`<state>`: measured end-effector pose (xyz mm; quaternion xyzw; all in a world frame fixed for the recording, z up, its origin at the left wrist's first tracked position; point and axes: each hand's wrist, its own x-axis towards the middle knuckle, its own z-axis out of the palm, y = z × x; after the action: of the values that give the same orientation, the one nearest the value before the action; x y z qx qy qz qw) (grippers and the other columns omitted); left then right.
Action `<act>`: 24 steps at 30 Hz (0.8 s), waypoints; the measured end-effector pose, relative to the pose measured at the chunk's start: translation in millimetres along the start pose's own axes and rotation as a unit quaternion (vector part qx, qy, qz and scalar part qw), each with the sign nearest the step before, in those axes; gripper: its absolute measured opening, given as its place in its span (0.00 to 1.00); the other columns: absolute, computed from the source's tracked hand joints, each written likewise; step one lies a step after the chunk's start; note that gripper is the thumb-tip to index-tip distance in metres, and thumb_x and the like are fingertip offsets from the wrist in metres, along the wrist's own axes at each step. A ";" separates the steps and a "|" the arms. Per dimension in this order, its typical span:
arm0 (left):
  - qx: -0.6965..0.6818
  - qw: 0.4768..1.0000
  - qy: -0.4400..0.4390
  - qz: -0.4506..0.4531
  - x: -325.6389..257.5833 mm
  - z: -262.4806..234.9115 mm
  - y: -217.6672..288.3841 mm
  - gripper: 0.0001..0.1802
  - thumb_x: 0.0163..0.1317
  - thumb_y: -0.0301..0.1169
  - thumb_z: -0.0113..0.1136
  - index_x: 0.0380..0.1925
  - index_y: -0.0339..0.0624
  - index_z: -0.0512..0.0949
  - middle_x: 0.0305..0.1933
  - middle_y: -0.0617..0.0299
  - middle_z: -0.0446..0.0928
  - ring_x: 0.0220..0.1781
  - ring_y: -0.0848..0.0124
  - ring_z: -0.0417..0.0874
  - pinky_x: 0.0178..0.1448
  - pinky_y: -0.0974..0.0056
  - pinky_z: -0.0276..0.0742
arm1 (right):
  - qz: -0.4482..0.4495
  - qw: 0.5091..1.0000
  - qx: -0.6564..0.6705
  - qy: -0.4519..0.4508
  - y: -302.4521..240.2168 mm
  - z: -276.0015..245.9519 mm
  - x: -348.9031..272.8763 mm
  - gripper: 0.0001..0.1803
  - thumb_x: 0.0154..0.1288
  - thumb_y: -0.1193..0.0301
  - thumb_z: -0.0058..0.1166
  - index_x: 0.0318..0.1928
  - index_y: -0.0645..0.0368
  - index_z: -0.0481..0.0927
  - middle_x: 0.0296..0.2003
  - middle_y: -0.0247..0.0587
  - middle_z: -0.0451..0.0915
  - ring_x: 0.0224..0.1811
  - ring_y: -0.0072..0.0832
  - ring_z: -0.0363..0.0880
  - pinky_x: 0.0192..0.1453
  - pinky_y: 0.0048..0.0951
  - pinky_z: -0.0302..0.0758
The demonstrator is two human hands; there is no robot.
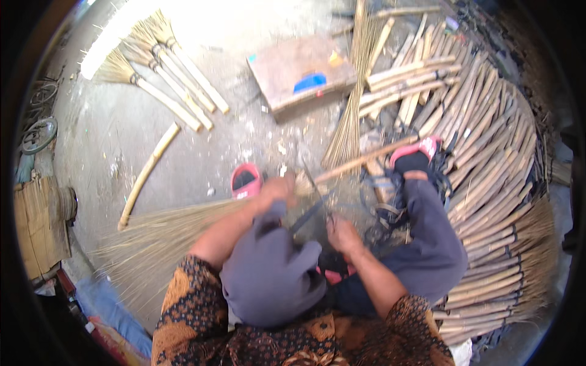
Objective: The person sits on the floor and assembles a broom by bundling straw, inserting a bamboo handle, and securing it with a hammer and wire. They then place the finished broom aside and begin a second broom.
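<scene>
A broom lies across my lap, its pale bristles (165, 235) fanning out to the left and its wooden handle (360, 160) slanting up to the right. My left hand (279, 189) is closed around the broom's neck, where bristles and handle meet. A thin dark strip (315, 188) runs from that neck down toward my right hand (343, 234). The fingers of my right hand are closed on the strip's lower end; blur hides the exact grip. The handle's far end rests by my right foot, in a pink sandal (421, 148).
Several finished brooms (165, 73) and a curved stick (148, 177) lie on the floor at the left. A low wooden box (302, 76) stands ahead, beside a bristle bundle (346, 131). Many wooden handles (482, 140) are piled at the right. Dark strips (394, 213) lie near my right leg.
</scene>
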<state>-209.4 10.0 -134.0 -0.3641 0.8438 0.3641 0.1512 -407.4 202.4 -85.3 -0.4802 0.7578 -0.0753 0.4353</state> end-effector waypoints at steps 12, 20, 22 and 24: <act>-0.194 0.970 -0.150 0.004 29.6 -10.6 2.9 0.22 0.49 0.43 0.74 0.35 0.34 0.87 0.27 0.50 0.86 0.32 0.60 0.89 0.37 0.55 0.83 | 0.021 0.999 -0.035 0.022 1.9 -8.8 -11.7 0.19 0.80 0.60 0.45 0.52 0.66 0.77 0.39 0.74 0.83 0.48 0.69 0.83 0.52 0.62 0.78; 0.009 0.998 0.004 -0.057 3.7 -12.5 24.0 0.30 0.54 0.45 0.72 0.48 0.33 0.81 0.42 0.46 0.88 0.43 0.49 0.91 0.48 0.48 0.86 | 0.034 0.999 -0.033 -0.004 -16.5 -4.5 -5.6 0.18 0.79 0.62 0.46 0.55 0.64 0.75 0.43 0.73 0.83 0.51 0.70 0.82 0.55 0.62 0.77; -0.018 0.996 0.019 -0.087 -3.3 -7.9 28.3 0.29 0.54 0.37 0.70 0.53 0.29 0.79 0.51 0.40 0.87 0.53 0.43 0.89 0.55 0.45 0.86 | 0.046 0.999 -0.017 -0.003 -12.5 1.5 0.7 0.18 0.80 0.62 0.46 0.54 0.65 0.76 0.43 0.72 0.83 0.52 0.68 0.82 0.55 0.61 0.77; 0.003 0.995 -0.013 -0.099 4.5 -6.7 20.6 0.23 0.56 0.36 0.66 0.49 0.34 0.83 0.47 0.40 0.88 0.52 0.45 0.90 0.54 0.46 0.87 | 0.025 0.997 0.049 0.055 1.6 6.0 2.3 0.18 0.80 0.61 0.46 0.52 0.65 0.76 0.42 0.72 0.83 0.50 0.71 0.81 0.53 0.62 0.77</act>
<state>-227.3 12.6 -121.3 -0.4408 0.8027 0.3491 0.1987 -404.5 203.3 -91.2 -0.4339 0.7878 -0.1276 0.4181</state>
